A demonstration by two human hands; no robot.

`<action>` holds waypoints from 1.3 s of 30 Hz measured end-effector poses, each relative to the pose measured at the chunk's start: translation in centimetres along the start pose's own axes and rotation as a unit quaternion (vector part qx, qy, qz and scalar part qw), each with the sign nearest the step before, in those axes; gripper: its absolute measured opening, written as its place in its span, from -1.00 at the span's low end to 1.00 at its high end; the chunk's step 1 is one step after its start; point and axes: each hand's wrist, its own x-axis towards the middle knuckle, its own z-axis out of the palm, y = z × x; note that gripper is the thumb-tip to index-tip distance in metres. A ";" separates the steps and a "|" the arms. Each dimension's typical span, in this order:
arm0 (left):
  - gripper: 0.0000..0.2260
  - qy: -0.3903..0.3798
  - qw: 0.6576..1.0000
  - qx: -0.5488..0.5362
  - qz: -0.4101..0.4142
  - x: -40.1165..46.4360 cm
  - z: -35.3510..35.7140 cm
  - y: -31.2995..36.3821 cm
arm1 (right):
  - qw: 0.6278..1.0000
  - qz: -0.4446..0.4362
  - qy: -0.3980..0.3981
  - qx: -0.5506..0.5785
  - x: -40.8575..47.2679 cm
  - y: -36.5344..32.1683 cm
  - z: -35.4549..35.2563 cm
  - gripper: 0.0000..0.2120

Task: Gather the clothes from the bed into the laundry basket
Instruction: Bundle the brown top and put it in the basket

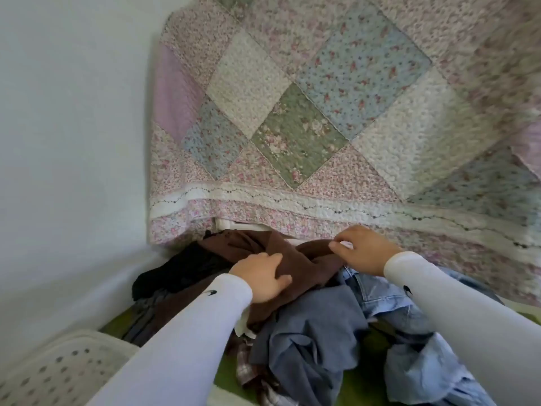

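A pile of clothes lies in front of me: a brown garment (304, 259) on top, a black one (181, 271) to its left, a grey-blue one (310, 341) and light blue jeans (409, 356) nearer me. My left hand (263, 276) presses on the brown garment with its fingers curled into the fabric. My right hand (363, 250) pinches the brown garment's far right edge. A white perforated laundry basket (58, 367) shows at the lower left corner, apart from both hands.
A patchwork floral quilt (322, 112) covers the bed beyond the pile. A plain pale wall (73, 127) fills the left side. A green surface (225, 373) shows under the clothes.
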 end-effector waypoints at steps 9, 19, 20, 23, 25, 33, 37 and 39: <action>-0.18 0.007 0.999 0.018 -0.028 5.0 4.2 4.6 | 0.999 0.020 -0.033 0.006 1.2 1.7 2.4 -0.59; -0.70 0.096 0.979 -0.140 -0.109 7.2 4.7 3.4 | 0.999 0.005 -0.005 0.045 2.6 1.6 4.6 -0.60; -0.67 0.106 0.967 -0.192 -0.131 7.5 3.7 2.8 | 0.999 0.008 0.000 0.054 2.5 1.6 4.6 -0.57; -0.66 0.136 0.897 -0.376 -0.189 7.7 0.3 0.9 | 0.995 0.020 0.016 0.094 2.5 1.0 4.6 -0.43; -0.69 0.146 0.817 -0.521 -0.202 7.4 -2.1 0.1 | 0.992 0.013 0.032 0.119 2.6 0.2 4.6 -0.34; -0.82 0.206 0.622 -0.745 -0.125 5.2 -9.1 -2.2 | 0.976 0.013 0.012 0.217 4.5 -4.7 5.6 0.31; -0.71 0.192 0.589 -0.779 -0.092 3.7 -10.8 -2.1 | 0.968 -0.004 0.033 0.247 5.9 -6.9 7.1 0.46; -0.67 0.182 0.575 -0.793 -0.084 2.9 -11.4 -2.2 | 0.973 -0.036 0.053 0.224 6.6 -7.8 7.6 0.40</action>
